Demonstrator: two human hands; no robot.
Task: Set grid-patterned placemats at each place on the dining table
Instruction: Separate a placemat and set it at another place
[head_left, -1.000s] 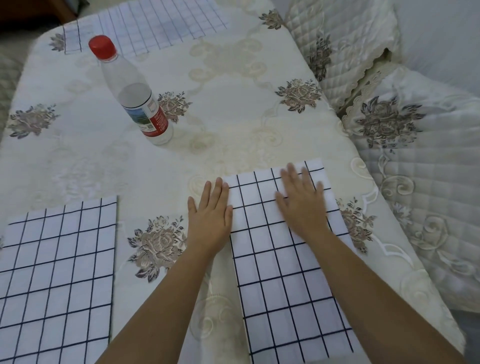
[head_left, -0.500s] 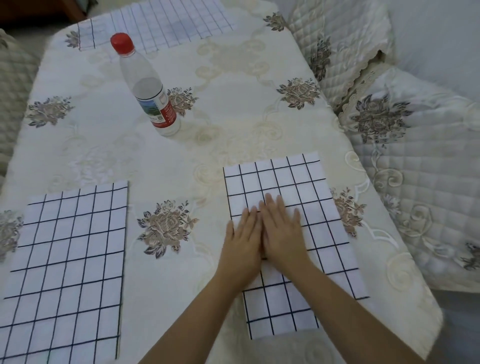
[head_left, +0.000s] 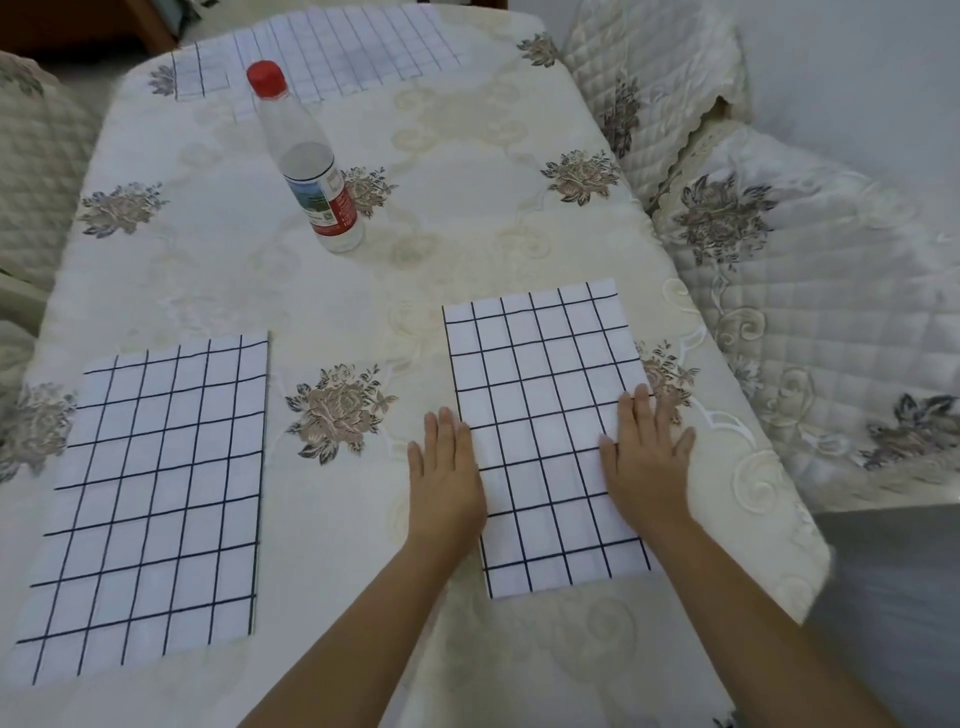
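Two flat hands frame the mat (head_left: 540, 415) I am working on, which lies between them on the cloth (head_left: 493, 208). My left hand (head_left: 444, 478) rests palm down, fingers straight and together, along the mat's left edge, mostly on cloth and just overlapping the grid. My right hand (head_left: 647, 457) lies palm down, fingers straight and slightly spread, across the mat's right edge, its outer fingers on cloth. Neither grips anything.

The risk, as I judge it, is in the smoothing. If one palm presses harder than the other, the mat turns under them. It already looks a little skewed against the left mat (head_left: 156, 493), which lies well out beyond my left hand. The cloth looks slick and loose, so a sideways push may ruck it or drag it, mat and all, toward the table edge. That edge runs near the outside of my right hand, where the chair (head_left: 831, 312) stands. A mat hanging over that edge could slip off.

Ahead of my left fingertips, well apart, the bottle (head_left: 306, 166) stands upright. A dragged cloth could topple it, and I cannot tell how tight its red cap is. Past it lies the far mat (head_left: 322, 57).
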